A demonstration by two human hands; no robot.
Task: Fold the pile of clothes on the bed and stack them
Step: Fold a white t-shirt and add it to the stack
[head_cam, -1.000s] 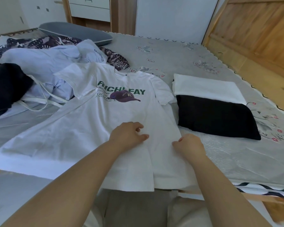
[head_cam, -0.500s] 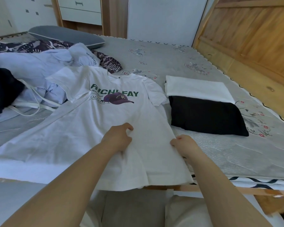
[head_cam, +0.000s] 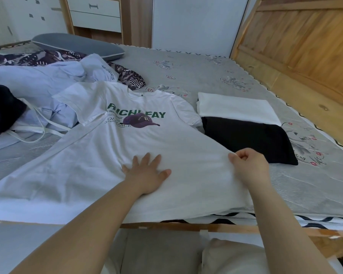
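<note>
Left hand [head_cam: 147, 175], curled half a second ago, now lies flat with fingers spread on the white printed cotton T-shirt [head_cam: 127, 155] at the bed's near edge. Right hand [head_cam: 248, 165] pinches its side seam. Beyond: two folded garments, one black [head_cam: 246, 139], one white [head_cam: 236, 107]; one unfolded pile [head_cam: 38, 91].

Single head-mounted wide-angle view, positioned at the bed [head_cam: 206, 76] edge, faces forward and down; forearms enter close from the bottom.

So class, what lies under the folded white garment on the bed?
The folded white garment overlaps the far edge of a folded black garment on the mattress. Whatever else lies beneath is covered.
</note>
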